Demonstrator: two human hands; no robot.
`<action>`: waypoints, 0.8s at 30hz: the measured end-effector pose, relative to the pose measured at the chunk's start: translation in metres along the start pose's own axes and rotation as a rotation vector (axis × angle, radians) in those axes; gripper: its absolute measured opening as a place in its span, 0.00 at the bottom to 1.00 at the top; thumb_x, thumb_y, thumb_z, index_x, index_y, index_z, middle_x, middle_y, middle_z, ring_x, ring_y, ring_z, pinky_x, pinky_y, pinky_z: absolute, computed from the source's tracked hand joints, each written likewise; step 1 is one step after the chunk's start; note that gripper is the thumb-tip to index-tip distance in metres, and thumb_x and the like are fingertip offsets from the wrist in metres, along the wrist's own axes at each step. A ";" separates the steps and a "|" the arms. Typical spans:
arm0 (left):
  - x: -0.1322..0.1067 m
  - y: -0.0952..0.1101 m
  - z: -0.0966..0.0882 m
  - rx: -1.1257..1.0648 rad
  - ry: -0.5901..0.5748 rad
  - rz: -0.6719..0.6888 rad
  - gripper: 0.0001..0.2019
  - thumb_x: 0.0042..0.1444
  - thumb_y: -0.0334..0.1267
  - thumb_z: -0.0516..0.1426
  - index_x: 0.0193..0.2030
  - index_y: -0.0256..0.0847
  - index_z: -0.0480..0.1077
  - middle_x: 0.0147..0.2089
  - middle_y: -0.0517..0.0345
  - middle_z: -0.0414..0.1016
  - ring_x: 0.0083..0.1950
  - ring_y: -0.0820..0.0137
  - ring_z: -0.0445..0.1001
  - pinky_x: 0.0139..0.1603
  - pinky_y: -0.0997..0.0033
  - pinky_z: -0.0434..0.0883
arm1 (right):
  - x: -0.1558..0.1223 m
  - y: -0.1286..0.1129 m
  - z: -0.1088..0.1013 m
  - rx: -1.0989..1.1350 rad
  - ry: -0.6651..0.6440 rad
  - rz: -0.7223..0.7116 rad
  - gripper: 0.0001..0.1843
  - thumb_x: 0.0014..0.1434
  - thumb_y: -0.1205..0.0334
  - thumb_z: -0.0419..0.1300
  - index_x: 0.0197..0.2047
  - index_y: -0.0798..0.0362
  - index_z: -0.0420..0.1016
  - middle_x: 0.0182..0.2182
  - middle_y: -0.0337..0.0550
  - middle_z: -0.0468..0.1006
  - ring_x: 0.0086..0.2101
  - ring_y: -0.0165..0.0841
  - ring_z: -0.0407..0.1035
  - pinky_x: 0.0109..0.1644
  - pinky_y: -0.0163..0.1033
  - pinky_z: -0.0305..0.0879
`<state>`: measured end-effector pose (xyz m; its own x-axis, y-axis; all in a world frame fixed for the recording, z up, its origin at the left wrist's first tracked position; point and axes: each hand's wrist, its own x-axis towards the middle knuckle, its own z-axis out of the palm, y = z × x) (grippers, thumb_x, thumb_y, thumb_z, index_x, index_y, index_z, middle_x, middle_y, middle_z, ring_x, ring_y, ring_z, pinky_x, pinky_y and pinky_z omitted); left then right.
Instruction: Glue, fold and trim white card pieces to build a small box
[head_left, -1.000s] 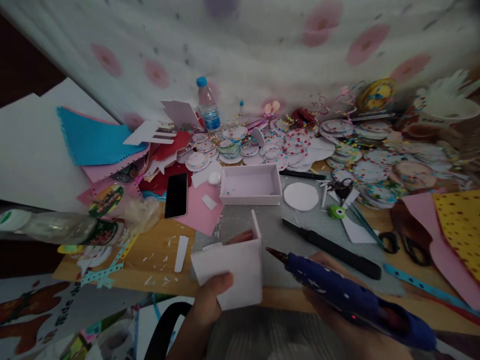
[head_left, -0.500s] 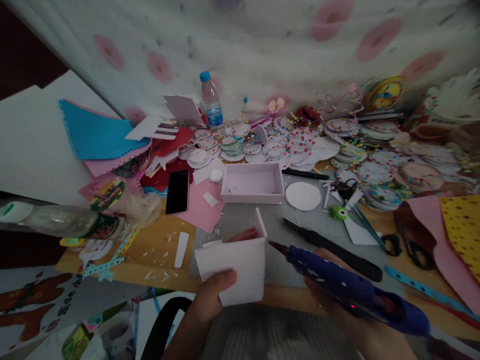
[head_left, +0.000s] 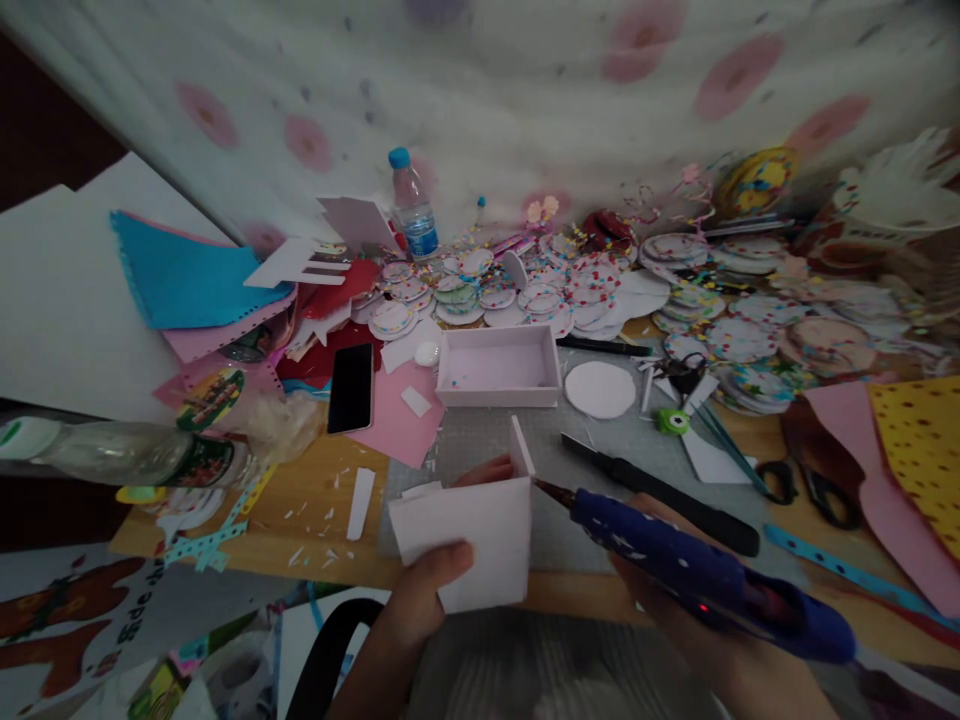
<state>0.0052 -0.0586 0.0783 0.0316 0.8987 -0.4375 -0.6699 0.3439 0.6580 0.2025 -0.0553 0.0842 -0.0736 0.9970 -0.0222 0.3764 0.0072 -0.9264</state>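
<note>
My left hand [head_left: 429, 585] grips a white board piece [head_left: 476, 535] near the table's front edge, thumb on the near face and fingers behind it. A narrow upright strip [head_left: 523, 450] of the same white board stands at its right edge. A dark blue glue gun [head_left: 667, 560] with white marks and a small red light is held in my right hand [head_left: 697, 620]. Its dark nozzle tip is at the corner where strip and board meet; I cannot tell if it touches. Beyond them a shallow open white box [head_left: 499, 367] lies on the grey cutting mat [head_left: 480, 435].
A craft knife [head_left: 660, 490] lies behind the glue gun, with scissors [head_left: 806, 485] to the right. A white oval [head_left: 600, 389] and a black pen [head_left: 606, 346] are near the box. A phone [head_left: 351, 388], a water bottle [head_left: 413, 210] and several decorated paper discs [head_left: 540, 298] surround the mat.
The view has shifted slightly, so the table items appear a little further left. The nozzle tip sits marginally closer to the board's corner. Both hands keep their holds.
</note>
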 end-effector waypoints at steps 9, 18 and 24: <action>-0.001 0.001 0.001 0.031 0.024 0.004 0.23 0.33 0.39 0.67 0.41 0.35 0.78 0.52 0.44 0.76 0.62 0.43 0.65 0.57 0.55 0.67 | -0.001 0.002 0.000 -0.041 -0.045 0.053 0.10 0.51 0.60 0.55 0.20 0.46 0.69 0.22 0.40 0.76 0.22 0.34 0.71 0.26 0.36 0.71; 0.002 0.004 0.001 0.071 -0.036 0.008 0.25 0.33 0.42 0.68 0.42 0.36 0.78 0.57 0.46 0.73 0.63 0.42 0.63 0.59 0.55 0.64 | 0.001 0.000 -0.001 -0.072 -0.041 -0.001 0.10 0.51 0.62 0.55 0.19 0.46 0.67 0.22 0.38 0.75 0.22 0.32 0.70 0.25 0.32 0.69; 0.000 0.003 0.000 0.038 0.020 -0.008 0.22 0.34 0.39 0.67 0.41 0.37 0.78 0.53 0.46 0.76 0.62 0.44 0.64 0.58 0.55 0.66 | 0.002 -0.002 -0.001 -0.051 -0.036 -0.071 0.10 0.52 0.64 0.55 0.20 0.46 0.67 0.22 0.36 0.73 0.22 0.32 0.70 0.25 0.33 0.68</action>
<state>0.0036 -0.0581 0.0804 0.0223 0.8903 -0.4547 -0.6408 0.3619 0.6771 0.2023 -0.0537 0.0858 -0.1348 0.9905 0.0288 0.4155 0.0829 -0.9058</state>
